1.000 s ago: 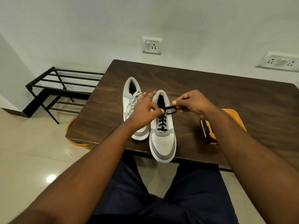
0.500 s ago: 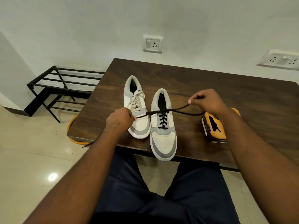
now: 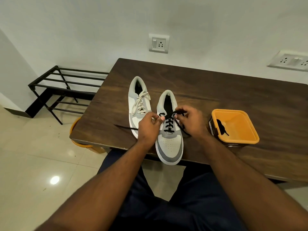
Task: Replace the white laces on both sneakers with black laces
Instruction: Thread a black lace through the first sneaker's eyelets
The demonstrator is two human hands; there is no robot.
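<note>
Two grey-and-white sneakers stand side by side on the dark wooden table (image 3: 216, 90), toes toward me. The left sneaker (image 3: 135, 90) carries a white lace (image 3: 140, 102). The right sneaker (image 3: 170, 144) is threaded with a black lace (image 3: 168, 125). My left hand (image 3: 148, 127) pinches the lace's left end at the top eyelets, and a loose tail runs left across the table. My right hand (image 3: 193, 120) pinches the right end beside the tongue, with its tail dropping past the shoe.
An orange tub (image 3: 236, 127) with a black lace inside sits right of the shoes. The right sneaker's toe overhangs the table's near edge. An orange bucket (image 3: 78, 140) stands under the table's left corner. A black metal rack (image 3: 66, 90) lines the wall at left.
Both hands, which had pulled the black lace ends wide apart, have come back together over the right sneaker's upper eyelets. The lace tails now lie slack.
</note>
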